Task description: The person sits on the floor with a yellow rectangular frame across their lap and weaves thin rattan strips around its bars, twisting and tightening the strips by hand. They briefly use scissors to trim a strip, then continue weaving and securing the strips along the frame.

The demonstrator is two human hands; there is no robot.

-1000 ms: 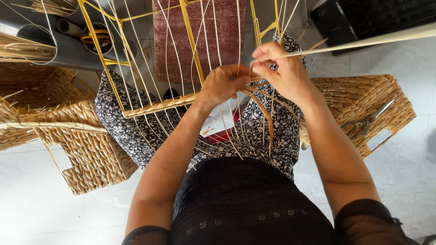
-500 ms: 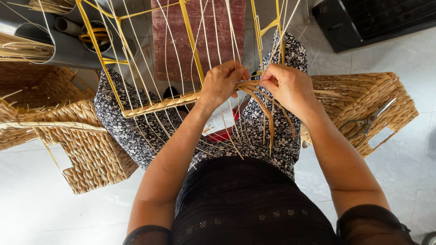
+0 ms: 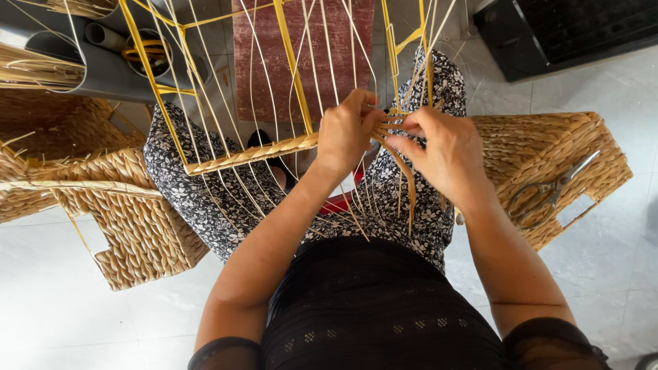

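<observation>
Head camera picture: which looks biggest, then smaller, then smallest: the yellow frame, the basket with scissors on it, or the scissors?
1. Yellow frame
2. Basket, though the frame sits nearer the camera
3. Scissors

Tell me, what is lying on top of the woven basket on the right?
A pair of scissors lies on top of the woven basket, beside the right hand. The basket's inside cannot be seen.

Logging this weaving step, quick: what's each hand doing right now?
Left hand: closed, pinching the straw strands at the yellow frame.
Right hand: fingers closed on the same strands.
</observation>
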